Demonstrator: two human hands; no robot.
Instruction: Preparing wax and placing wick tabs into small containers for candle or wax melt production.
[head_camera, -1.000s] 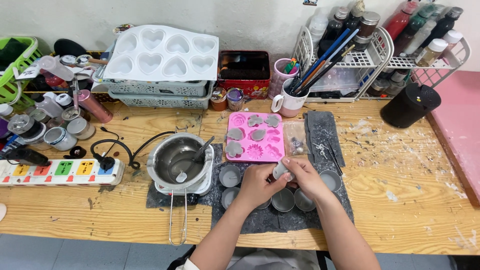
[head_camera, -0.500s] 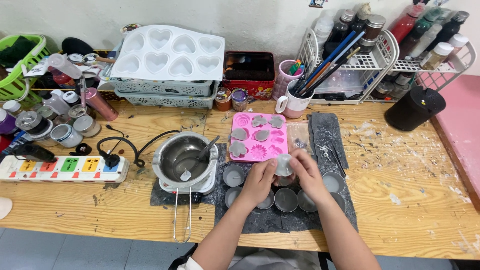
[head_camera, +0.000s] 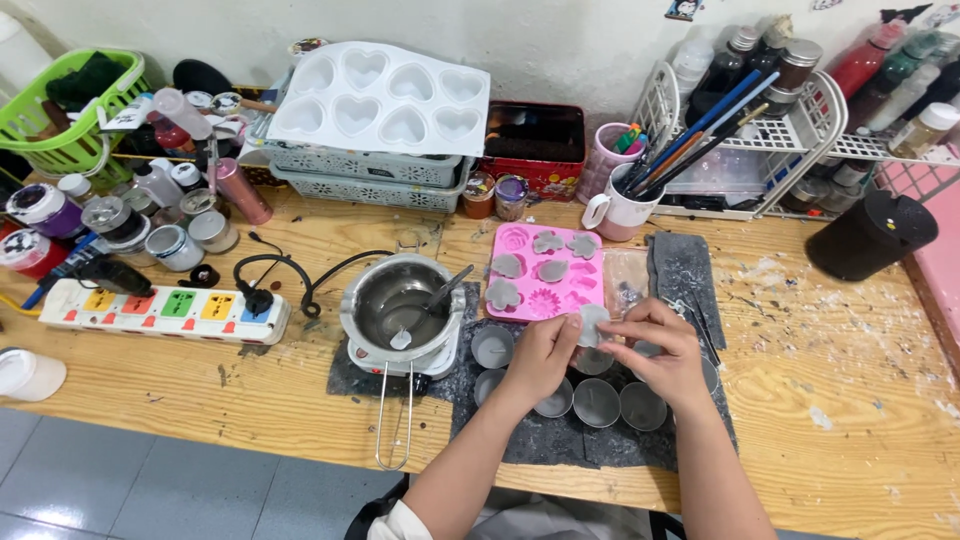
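My left hand (head_camera: 541, 357) and my right hand (head_camera: 656, 353) meet over the dark mat (head_camera: 540, 440), both pinching a small pale grey flower-shaped wax piece (head_camera: 591, 322). Just behind them lies a pink silicone mould (head_camera: 545, 272) with several grey shapes in its cavities. Under and around my hands stand several small round tins (head_camera: 597, 403) with grey filling. To the left a steel melting pot (head_camera: 396, 304) sits on a small white heater, a spoon resting in it.
A white power strip (head_camera: 165, 310) lies at the left, cord plugged in. Jars and tins crowd the back left near a green basket (head_camera: 62, 120). A white heart mould (head_camera: 383, 98) tops baskets. A brush mug (head_camera: 624, 205), wire rack and black cup (head_camera: 868, 236) stand at the right.
My hands have stayed together over the tins, working the small grey piece. The view shifted slightly; nothing else on the table moved.
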